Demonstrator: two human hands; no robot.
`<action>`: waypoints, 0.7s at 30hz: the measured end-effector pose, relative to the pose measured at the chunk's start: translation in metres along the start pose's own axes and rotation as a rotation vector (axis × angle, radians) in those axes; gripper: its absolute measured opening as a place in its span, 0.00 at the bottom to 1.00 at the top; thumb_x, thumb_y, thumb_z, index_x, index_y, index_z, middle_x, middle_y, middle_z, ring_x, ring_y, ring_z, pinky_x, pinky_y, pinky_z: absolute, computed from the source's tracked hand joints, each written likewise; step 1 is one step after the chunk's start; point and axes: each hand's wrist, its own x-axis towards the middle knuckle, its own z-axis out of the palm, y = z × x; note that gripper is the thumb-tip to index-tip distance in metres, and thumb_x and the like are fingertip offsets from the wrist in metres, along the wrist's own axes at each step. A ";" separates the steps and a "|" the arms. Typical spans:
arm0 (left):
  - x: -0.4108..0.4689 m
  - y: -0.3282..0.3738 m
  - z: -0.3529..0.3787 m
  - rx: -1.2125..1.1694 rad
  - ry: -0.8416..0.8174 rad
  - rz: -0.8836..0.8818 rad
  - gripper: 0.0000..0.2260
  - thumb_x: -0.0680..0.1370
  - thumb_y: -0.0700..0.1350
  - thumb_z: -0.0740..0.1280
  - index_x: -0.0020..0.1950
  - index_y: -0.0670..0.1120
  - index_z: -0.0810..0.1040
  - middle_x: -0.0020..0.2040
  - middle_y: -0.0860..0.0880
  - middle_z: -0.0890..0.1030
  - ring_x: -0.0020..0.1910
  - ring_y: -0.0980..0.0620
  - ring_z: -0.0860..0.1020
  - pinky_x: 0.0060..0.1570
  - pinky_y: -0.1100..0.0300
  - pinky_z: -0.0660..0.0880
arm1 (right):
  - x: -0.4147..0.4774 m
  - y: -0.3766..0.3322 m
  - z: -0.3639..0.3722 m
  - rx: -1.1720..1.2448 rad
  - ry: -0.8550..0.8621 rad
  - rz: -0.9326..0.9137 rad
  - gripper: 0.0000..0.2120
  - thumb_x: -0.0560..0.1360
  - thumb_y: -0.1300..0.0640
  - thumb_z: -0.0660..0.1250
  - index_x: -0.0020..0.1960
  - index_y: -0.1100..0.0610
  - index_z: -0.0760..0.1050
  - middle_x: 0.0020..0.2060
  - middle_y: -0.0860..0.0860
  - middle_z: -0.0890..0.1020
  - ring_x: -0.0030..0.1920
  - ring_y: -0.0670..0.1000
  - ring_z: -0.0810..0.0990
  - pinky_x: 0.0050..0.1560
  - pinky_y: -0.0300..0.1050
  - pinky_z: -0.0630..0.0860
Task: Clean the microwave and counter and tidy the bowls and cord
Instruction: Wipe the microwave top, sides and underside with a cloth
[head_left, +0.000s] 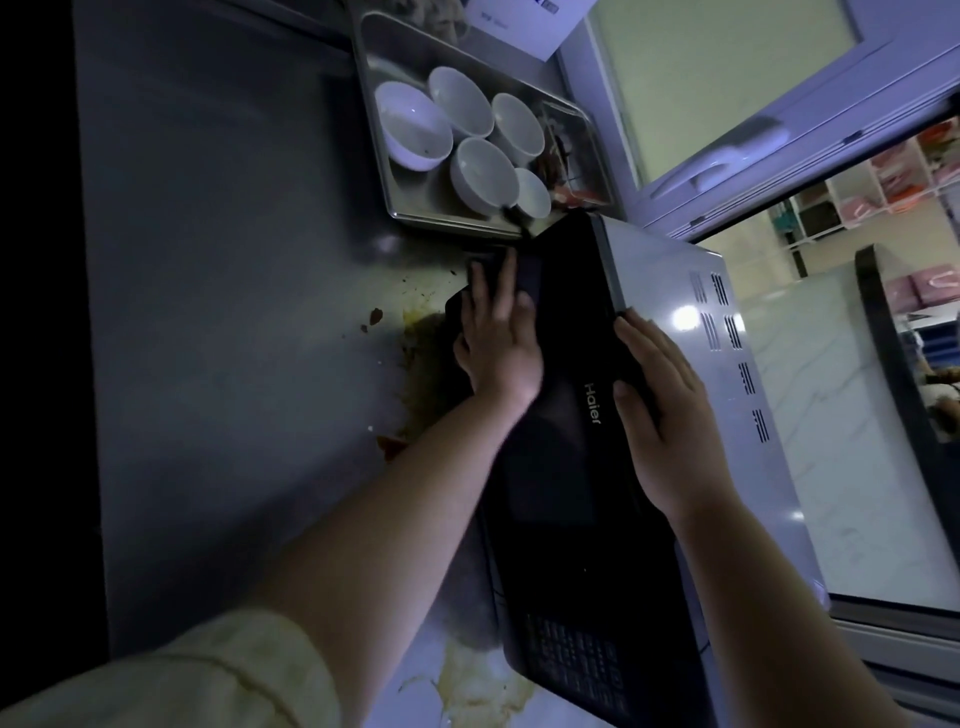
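Counter (234, 312), stained mid-frame, bears microwave (550, 467) at centre-right: "Haier" on its black door, long axis from upper centre to lower right, door facing left. Right hand (660, 415) grips its top edge; left hand (498, 343) lies flat on the door. Bowls (413, 127) sit upper centre.

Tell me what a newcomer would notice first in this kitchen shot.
The black microwave fills the middle, with the left hand flat on its door and the right hand gripping its top front edge. Just left of it, a brownish spill stains the grey counter. Behind, five white bowls sit crowded in a metal tray.
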 end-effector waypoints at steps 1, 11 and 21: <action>0.010 -0.003 -0.002 0.005 -0.001 -0.031 0.20 0.83 0.55 0.47 0.76 0.65 0.54 0.79 0.56 0.50 0.77 0.51 0.52 0.68 0.37 0.55 | 0.000 0.000 0.000 0.000 0.000 0.003 0.24 0.77 0.58 0.57 0.73 0.55 0.67 0.73 0.48 0.68 0.74 0.49 0.63 0.70 0.59 0.64; -0.112 -0.003 0.008 0.073 -0.062 0.055 0.22 0.79 0.62 0.41 0.74 0.71 0.43 0.79 0.58 0.45 0.78 0.52 0.47 0.69 0.45 0.55 | 0.001 0.001 0.000 0.005 -0.001 0.005 0.24 0.77 0.57 0.57 0.73 0.55 0.67 0.72 0.50 0.69 0.74 0.51 0.64 0.70 0.60 0.65; -0.234 -0.057 0.019 0.120 -0.096 0.059 0.22 0.82 0.61 0.41 0.77 0.66 0.47 0.80 0.56 0.46 0.77 0.51 0.52 0.67 0.52 0.57 | 0.000 0.001 -0.002 0.058 0.008 0.018 0.23 0.77 0.58 0.58 0.72 0.56 0.69 0.72 0.51 0.70 0.74 0.50 0.64 0.71 0.60 0.64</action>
